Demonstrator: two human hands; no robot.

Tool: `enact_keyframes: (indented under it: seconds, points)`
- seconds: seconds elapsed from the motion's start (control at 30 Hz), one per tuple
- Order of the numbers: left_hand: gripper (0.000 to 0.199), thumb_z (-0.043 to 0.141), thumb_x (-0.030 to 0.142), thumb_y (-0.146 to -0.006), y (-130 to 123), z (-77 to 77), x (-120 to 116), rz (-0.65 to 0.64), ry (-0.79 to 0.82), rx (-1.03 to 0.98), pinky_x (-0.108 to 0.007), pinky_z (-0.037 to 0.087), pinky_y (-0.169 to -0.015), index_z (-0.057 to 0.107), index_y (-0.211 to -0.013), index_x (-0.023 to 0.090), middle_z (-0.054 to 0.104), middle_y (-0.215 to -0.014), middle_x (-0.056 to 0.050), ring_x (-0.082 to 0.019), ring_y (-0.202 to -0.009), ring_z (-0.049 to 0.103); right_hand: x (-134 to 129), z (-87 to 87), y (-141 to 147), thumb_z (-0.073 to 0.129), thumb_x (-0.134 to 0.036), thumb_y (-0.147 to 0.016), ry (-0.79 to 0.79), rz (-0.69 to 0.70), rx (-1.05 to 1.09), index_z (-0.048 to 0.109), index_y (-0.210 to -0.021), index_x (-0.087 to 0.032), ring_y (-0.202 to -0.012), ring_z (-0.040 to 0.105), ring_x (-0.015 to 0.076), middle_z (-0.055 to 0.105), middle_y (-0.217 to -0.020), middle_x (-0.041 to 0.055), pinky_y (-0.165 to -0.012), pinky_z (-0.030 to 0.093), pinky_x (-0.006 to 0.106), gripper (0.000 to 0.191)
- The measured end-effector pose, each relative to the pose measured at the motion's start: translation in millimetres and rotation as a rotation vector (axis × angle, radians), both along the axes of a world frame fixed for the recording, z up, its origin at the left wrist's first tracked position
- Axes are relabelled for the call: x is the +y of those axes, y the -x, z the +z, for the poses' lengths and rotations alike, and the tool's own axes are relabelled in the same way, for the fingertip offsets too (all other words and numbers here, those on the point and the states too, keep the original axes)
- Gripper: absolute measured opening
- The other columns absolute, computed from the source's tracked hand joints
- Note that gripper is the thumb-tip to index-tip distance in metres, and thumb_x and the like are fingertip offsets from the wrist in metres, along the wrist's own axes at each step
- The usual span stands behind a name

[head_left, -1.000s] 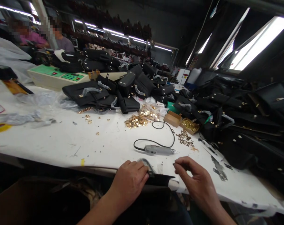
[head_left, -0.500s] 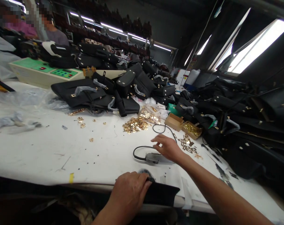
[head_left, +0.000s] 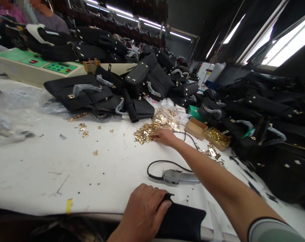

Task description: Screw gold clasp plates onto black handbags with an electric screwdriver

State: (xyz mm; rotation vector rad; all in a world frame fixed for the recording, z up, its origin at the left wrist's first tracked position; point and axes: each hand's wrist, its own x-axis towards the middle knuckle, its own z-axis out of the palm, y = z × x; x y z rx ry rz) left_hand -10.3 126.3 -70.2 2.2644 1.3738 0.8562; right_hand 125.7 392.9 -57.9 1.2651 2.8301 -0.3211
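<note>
My left hand (head_left: 146,212) is closed on a black leather bag piece (head_left: 181,217) at the table's front edge, thumb and fingers clamping its upper edge. My right hand (head_left: 165,137) reaches across to a pile of gold metal plates (head_left: 144,133). Its fingers are bent together and touch the pile's right side; what lies between the fingertips is too small to make out. Beneath my right forearm lies a grey corded power tool (head_left: 176,177), partly hidden by the arm, its black cable (head_left: 165,161) looping behind it.
Black bags (head_left: 92,92) are heaped along the back, with more at the right. Behind my right arm stand a cardboard box (head_left: 195,127) and a box of small gold parts (head_left: 218,138). Gold rings (head_left: 95,152) lie scattered at left. A green-topped machine (head_left: 39,69) stands back left.
My right hand has moved forward and left, from above the power tool to the gold plates. My left hand keeps hold of the black bag piece. The camera view has shifted slightly.
</note>
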Motion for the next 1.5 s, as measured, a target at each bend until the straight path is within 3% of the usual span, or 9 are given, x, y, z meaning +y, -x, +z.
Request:
enact_keyframes:
  seconds: [0.2, 0.4, 0.5, 0.7, 0.93, 1.07, 1.23, 1.37, 1.5]
  points:
    - [0.011, 0.053, 0.023, -0.095, -7, 0.4, -19, 0.05, -0.095, -0.02, -0.038, 0.047, -0.069, 0.062, -0.1, 0.026, 0.072, -0.08, -0.003, -0.022, -0.07, 0.065, 0, 8.8, 4, 0.055, -0.027, -0.098, -0.117, 0.144, -0.099, 0.065, -0.132, -0.032, -0.111, 0.06, 0.0232, 0.063, -0.126, 0.0061, -0.087, 0.045, 0.031, 0.036]
    - [0.022, 0.057, 0.037, -0.092, -13, -20.5, -38, 0.033, 0.0, 0.061, -0.033, 0.03, -0.046, 0.055, -0.073, 0.026, 0.062, -0.053, 0.002, -0.019, -0.046, 0.06, 4, 21.2, 21, 0.056, -0.021, -0.094, -0.186, 0.285, -0.221, 0.072, -0.109, -0.021, -0.114, 0.057, 0.028, 0.064, -0.12, 0.0116, -0.087, 0.046, 0.035, 0.022]
    - [0.024, 0.057, 0.037, -0.091, -17, -26.3, -40, 0.004, 0.086, 0.1, -0.034, 0.024, -0.045, 0.055, -0.07, 0.026, 0.062, -0.051, 0.003, -0.019, -0.045, 0.062, 6, 15.1, 22, 0.053, -0.024, -0.098, -0.24, 0.297, -0.196, 0.071, -0.113, -0.02, -0.114, 0.057, 0.0277, 0.065, -0.118, 0.0131, -0.09, 0.045, 0.036, 0.024]
    - [0.029, 0.046, 0.038, -0.099, -18, -8.1, -40, -0.006, 0.202, 0.154, -0.034, 0.032, -0.054, 0.06, -0.077, 0.025, 0.07, -0.064, 0.001, -0.021, -0.06, 0.07, 2, -3.2, 12, 0.045, -0.029, -0.105, -0.306, 0.241, -0.042, 0.071, -0.116, -0.022, -0.108, 0.059, 0.024, 0.068, -0.112, 0.0114, -0.092, 0.042, 0.035, 0.03]
    - [0.04, 0.037, 0.042, -0.104, -24, 17.9, -53, 0.005, 0.472, 0.058, -0.032, 0.032, -0.062, 0.056, -0.075, 0.023, 0.07, -0.073, 0.0, -0.018, -0.069, 0.067, -27, 6.8, -7, 0.054, -0.028, -0.102, -0.289, -0.047, 0.37, 0.075, -0.102, -0.021, -0.101, 0.063, 0.0208, 0.072, -0.106, 0.0068, -0.085, 0.043, 0.029, 0.022]
    - [0.041, 0.038, 0.047, -0.104, -28, 26.0, -52, 0.025, 0.543, 0.064, -0.031, 0.03, -0.063, 0.056, -0.076, 0.023, 0.068, -0.073, 0.0, -0.018, -0.069, 0.064, -75, 20.7, -35, 0.063, -0.026, -0.094, -0.039, -0.262, 0.672, 0.075, -0.092, -0.02, -0.087, 0.066, 0.0183, 0.075, -0.093, 0.0039, -0.077, 0.046, 0.028, 0.014]
    - [0.041, 0.038, 0.046, -0.103, -34, 27.0, -43, 0.005, 0.521, 0.148, -0.029, 0.029, -0.062, 0.054, -0.074, 0.022, 0.067, -0.074, 0.0, -0.019, -0.07, 0.062, -190, 28.5, -70, 0.066, -0.038, -0.089, 0.468, -0.516, 1.159, 0.073, -0.088, -0.017, -0.075, 0.07, 0.0169, 0.077, -0.087, 0.005, -0.069, 0.051, 0.027, 0.022]
    - [0.043, 0.036, 0.048, -0.103, -45, 24.7, -45, -0.059, 0.457, 0.247, -0.03, 0.029, -0.063, 0.057, -0.076, 0.023, 0.069, -0.076, -0.001, -0.02, -0.073, 0.063, -267, 21.7, -92, 0.07, -0.042, -0.083, 0.589, -0.692, 1.25, 0.074, -0.087, -0.016, -0.068, 0.069, 0.0165, 0.076, -0.081, 0.0057, -0.062, 0.05, 0.026, 0.027]
    - [0.041, 0.034, 0.044, -0.104, -58, 27.2, -51, -0.093, 0.418, 0.22, -0.03, 0.035, -0.068, 0.064, -0.086, 0.024, 0.073, -0.088, -0.001, -0.021, -0.081, 0.066, -298, 17.8, -108, 0.071, -0.038, -0.082, 0.618, -0.699, 1.217, 0.075, -0.084, -0.016, -0.066, 0.067, 0.0152, 0.073, -0.074, 0.0034, -0.062, 0.049, 0.025, 0.023]
